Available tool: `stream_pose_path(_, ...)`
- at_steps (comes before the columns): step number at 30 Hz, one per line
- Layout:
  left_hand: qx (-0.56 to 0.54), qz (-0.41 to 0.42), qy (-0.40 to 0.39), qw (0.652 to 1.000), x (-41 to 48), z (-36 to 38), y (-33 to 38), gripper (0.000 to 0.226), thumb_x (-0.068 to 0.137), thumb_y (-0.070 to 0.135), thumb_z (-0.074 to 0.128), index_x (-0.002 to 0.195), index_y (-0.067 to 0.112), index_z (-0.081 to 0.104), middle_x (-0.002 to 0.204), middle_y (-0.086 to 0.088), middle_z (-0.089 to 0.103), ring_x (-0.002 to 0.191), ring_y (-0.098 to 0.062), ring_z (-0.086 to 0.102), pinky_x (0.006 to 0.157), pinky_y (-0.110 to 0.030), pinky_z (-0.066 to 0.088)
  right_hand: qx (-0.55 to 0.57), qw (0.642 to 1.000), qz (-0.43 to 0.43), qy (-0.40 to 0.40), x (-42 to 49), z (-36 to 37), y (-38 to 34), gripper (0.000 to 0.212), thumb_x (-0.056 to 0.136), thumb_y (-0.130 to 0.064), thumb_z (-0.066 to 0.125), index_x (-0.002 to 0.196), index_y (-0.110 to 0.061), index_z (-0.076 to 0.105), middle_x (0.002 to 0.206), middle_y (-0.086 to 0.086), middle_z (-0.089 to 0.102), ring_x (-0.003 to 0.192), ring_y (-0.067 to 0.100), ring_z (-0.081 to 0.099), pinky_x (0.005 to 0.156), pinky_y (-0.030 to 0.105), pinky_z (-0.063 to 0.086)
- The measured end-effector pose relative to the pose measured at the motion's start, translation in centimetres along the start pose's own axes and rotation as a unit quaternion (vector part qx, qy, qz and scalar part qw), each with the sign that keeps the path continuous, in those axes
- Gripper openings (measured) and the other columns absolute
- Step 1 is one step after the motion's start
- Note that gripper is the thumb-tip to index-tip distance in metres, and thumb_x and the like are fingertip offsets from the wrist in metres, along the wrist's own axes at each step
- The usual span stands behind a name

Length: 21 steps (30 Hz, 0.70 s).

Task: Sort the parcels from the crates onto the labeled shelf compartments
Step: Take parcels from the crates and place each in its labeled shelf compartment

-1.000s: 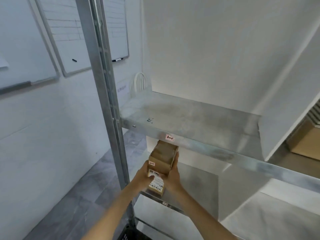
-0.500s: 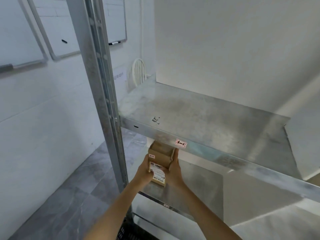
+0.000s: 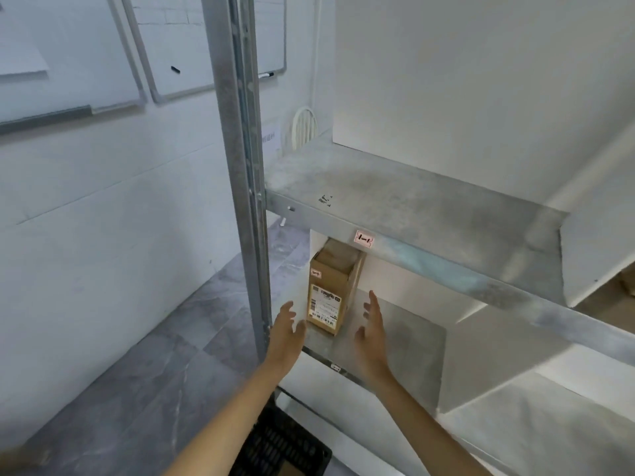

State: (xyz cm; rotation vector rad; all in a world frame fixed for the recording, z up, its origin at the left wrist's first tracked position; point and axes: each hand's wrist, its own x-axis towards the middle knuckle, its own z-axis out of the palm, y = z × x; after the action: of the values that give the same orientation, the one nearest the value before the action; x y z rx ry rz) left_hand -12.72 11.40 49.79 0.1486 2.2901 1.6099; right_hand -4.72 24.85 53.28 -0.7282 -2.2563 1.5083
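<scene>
Where the lower shelf meets the steel upright, a cardboard parcel is seen stood on end, with its shipping label faced outward. The left hand is noted at the parcel's 8 o'clock and the right hand at its 4 o'clock. Both hands are held just beside it with fingers straight and nothing gripped. A tag marked 1-1 is fixed at 12 o'clock on the upper shelf edge. A black crate is glimpsed at 6 o'clock.

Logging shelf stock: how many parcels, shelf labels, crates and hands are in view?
parcel: 1
shelf labels: 2
crate: 1
hands, left hand and right hand: 2
Total: 6
</scene>
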Motion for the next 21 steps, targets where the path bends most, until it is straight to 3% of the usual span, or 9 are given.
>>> stream_pose_path(3,-0.027,-0.004,0.056,0.998,-4.8,0.1,-2.5,0.027,0.099,0.018,0.043,0.125,0.021,0.047,0.121,-0.005,0.055,0.111,-0.016,0.052,0.095,-0.031,0.043,0.026,0.998,-0.05,-0.023,-4.2,-0.2,1.0,0.064,0.087,0.016,0.034,0.145,-0.012,0.034,0.141,0.001,0.043,0.131,0.012,0.04,0.108,0.019,0.031)
stream_pose_path(5,-0.037,-0.034,0.093,0.994,-7.8,-0.1,-4.6,0.019,0.1,0.02,0.041,0.115,0.017,0.053,0.114,-0.005,0.059,0.105,-0.02,0.057,0.088,-0.031,0.044,0.02,0.995,-0.062,-0.073,-6.7,-0.2,2.4,0.061,0.087,0.018,0.032,0.14,-0.011,0.04,0.137,0.0,0.048,0.126,0.01,0.044,0.108,0.021,0.034)
stream_pose_path(7,-0.047,-0.071,0.111,0.99,-10.7,-0.4,-6.9,0.021,0.1,0.021,0.043,0.114,0.012,0.055,0.111,-0.004,0.061,0.105,-0.024,0.058,0.088,-0.033,0.046,-0.003,0.99,-0.055,-0.134,-9.0,0.0,4.2,0.055,0.089,0.017,0.032,0.133,-0.012,0.048,0.126,0.001,0.055,0.118,0.01,0.051,0.103,0.02,0.039)
stream_pose_path(10,-0.027,-0.117,0.14,0.983,-14.6,-0.8,-10.5,0.022,0.1,0.021,0.043,0.116,0.014,0.056,0.109,0.006,0.055,0.106,-0.015,0.053,0.086,-0.026,0.039,-0.041,0.971,-0.03,-0.233,-11.6,0.9,7.4,0.045,0.091,0.013,0.034,0.121,-0.013,0.056,0.115,-0.002,0.061,0.109,0.009,0.056,0.093,0.009,0.041)
stream_pose_path(15,-0.014,-0.222,0.141,0.965,-18.5,-0.1,-17.4,0.021,0.1,0.016,0.042,0.115,0.012,0.057,0.115,-0.007,0.061,0.107,-0.023,0.057,0.088,-0.032,0.045,-0.119,0.933,0.008,-0.34,-13.8,3.3,13.9,0.034,0.091,0.009,0.039,0.109,-0.006,0.063,0.103,0.004,0.064,0.1,0.015,0.06,0.082,0.0,0.037)
stream_pose_path(19,-0.023,-0.281,0.138,0.949,-18.6,1.1,-23.9,0.022,0.099,0.013,0.043,0.113,0.011,0.059,0.116,-0.008,0.061,0.11,-0.022,0.056,0.095,-0.034,0.045,-0.188,0.896,0.053,-0.398,-13.2,6.7,19.9,0.032,0.092,0.004,0.04,0.109,-0.009,0.063,0.099,0.006,0.064,0.1,0.022,0.062,0.089,0.024,0.046)
stream_pose_path(21,-0.038,-0.297,0.143,0.943,-17.4,1.9,-27.8,0.022,0.098,0.013,0.043,0.111,0.011,0.061,0.115,-0.008,0.062,0.108,-0.021,0.057,0.097,-0.035,0.046,-0.222,0.88,0.072,-0.414,-12.1,9.3,23.5,0.031,0.094,-0.002,0.039,0.11,-0.012,0.063,0.105,0.005,0.064,0.103,0.021,0.06,0.092,0.028,0.046)
